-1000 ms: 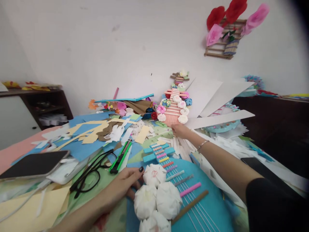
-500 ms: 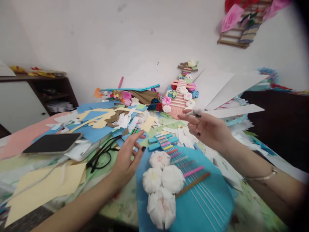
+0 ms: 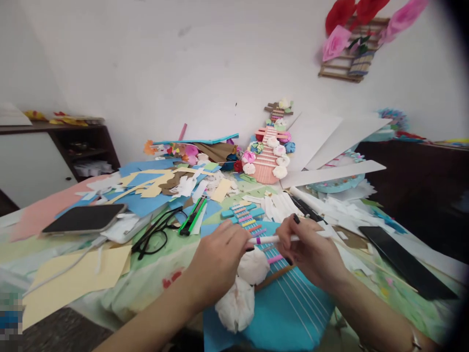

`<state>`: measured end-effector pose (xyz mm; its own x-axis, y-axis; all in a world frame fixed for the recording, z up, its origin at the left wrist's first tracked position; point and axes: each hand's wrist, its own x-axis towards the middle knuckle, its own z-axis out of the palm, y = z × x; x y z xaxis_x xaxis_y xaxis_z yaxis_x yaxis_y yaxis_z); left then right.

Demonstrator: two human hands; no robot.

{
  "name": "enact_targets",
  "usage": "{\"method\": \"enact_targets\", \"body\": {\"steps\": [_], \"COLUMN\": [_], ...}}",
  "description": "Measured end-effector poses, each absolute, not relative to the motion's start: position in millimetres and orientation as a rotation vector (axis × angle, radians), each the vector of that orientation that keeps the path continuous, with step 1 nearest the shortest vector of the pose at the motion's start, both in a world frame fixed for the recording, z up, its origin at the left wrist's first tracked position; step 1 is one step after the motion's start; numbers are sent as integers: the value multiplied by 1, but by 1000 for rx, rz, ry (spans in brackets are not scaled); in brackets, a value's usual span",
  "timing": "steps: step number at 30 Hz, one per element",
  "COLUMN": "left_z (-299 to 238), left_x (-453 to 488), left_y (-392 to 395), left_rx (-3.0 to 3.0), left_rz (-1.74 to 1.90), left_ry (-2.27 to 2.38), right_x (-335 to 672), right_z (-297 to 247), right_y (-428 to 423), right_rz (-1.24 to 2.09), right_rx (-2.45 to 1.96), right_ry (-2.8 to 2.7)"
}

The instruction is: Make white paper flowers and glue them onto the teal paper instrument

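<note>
The left hand point(image 3: 222, 261) and right hand point(image 3: 313, 249) both grip a white pen point(image 3: 269, 239) above the blue paper guitar point(image 3: 269, 313), its long axis crosswise to the guitar's length, left hand nearer the guitar's white paper flowers point(image 3: 236, 304).

A white stick point(image 3: 270, 239) with a purple band point(image 3: 258, 240); a turquoise guitar shape point(image 3: 273, 313) marked with thin white lines and pink, yellow and brown bars point(image 3: 274, 278); white flowers point(image 3: 236, 303); a green-and-black cutter point(image 3: 192, 218); a mottled pale green tablecloth point(image 3: 135, 293) with red spots point(image 3: 171, 279).
</note>
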<state>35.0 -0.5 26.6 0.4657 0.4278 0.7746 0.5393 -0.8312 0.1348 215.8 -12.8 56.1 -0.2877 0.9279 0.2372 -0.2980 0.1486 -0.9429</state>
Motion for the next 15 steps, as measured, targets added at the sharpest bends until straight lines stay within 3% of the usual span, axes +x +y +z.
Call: {"method": "enact_targets", "body": {"steps": [5, 8, 10, 15], "left_z": [20, 23, 24, 5], "left_x": [18, -3, -10, -5], "left_y": [11, 16, 18, 29], "left_rx": [-2240, -2055, -2163, -2370], "left_rz": [-1290, -1450, -1483, -1724], "left_ry": [-746, -1262, -1526, -1964], "right_x": [233, 257, 267, 272], "right_z": [62, 69, 66, 37], "right_y": [-3, 13, 24, 43], "right_rz": [1266, 1057, 694, 548], "right_rx": [-837, -863, -1015, -1284], "right_ry": [-1067, -1072, -1251, -1589]}}
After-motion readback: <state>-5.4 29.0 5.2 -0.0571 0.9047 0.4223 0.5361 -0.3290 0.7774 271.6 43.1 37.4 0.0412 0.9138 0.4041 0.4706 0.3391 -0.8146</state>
